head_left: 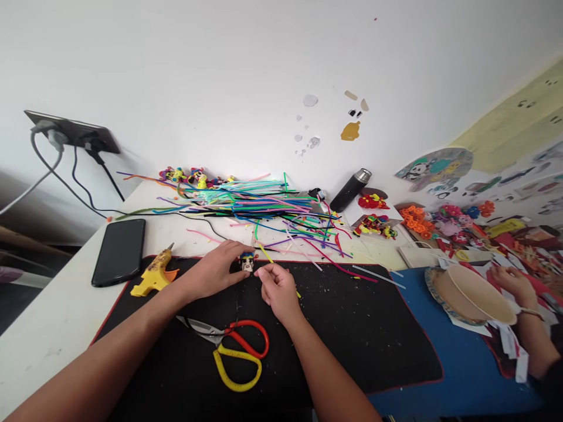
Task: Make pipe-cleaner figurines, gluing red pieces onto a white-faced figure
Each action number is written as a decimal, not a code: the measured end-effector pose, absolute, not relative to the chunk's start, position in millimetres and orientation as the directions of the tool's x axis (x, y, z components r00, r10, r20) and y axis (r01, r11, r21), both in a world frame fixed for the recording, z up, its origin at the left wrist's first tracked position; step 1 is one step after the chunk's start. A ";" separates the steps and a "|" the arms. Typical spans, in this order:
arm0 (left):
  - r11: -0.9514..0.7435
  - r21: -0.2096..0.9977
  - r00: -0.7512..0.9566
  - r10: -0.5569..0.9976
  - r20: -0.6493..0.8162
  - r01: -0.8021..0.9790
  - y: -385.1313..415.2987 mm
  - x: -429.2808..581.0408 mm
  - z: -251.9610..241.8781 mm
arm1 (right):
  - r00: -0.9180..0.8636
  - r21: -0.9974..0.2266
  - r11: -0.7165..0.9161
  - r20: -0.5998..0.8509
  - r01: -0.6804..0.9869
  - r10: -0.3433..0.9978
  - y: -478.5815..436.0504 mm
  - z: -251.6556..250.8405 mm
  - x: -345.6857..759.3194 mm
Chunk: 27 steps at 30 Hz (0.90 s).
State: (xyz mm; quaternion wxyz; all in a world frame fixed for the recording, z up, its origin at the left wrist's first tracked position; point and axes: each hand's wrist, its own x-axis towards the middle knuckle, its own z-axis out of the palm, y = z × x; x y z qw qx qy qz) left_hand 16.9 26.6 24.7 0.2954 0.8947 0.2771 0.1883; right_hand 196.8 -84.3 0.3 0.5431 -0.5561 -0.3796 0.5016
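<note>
**Scissors up front, tiny face between your hands**

Scissors [214,335], one handle red and one yellow, lie closest on the black mat [360,334], nobody gripping them.

OK, left to right. Your phone [118,252] is lying on the white counter [48,337], and just beside it a yellow glue gun [152,276] rests at the mat's edge, nozzle pointing away from you. Nothing's touching either one.

Next up, your left hand [216,271]: fingers curved around the small head [247,264], thumb underneath, so it's got a light pinch on it. That little piece sits near the mat's far edge, face toward you. Your right hand [279,293] is at its right side, thumb and forefinger pressed together. Can't tell if there's something tiny between them, sorry.

Progress-wise, I'd call it partway: the face and blue top are already on. I can't see a body on it, though your fingers could be hiding something. Loads of loose pipe cleaners [268,202] are piled behind the mat, so I don't think you're short of material. The figures [197,177] behind the pile's left end look much more complete.

Further right there's a black flask [350,190] leaning over, then a bowl [481,293] on the blue surface [409,328], with a co-worker's hand [512,284] just beyond it.
</note>
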 end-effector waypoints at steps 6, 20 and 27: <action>-0.723 0.600 0.797 0.562 0.221 0.344 17.2 27.3 7.9 | 0.202 -0.990 -0.128 -0.138 -0.063 0.970 -107.7 -0.3 197.4; -0.765 0.489 0.812 0.557 0.175 0.420 27.2 14.6 -14.4 | 0.637 -0.980 -0.194 -0.124 0.041 0.761 -111.0 17.2 377.2; -0.732 0.479 0.732 0.639 0.235 0.485 33.5 8.4 1.4 | 0.788 -0.953 -0.273 -0.068 0.130 0.611 -108.7 8.4 475.7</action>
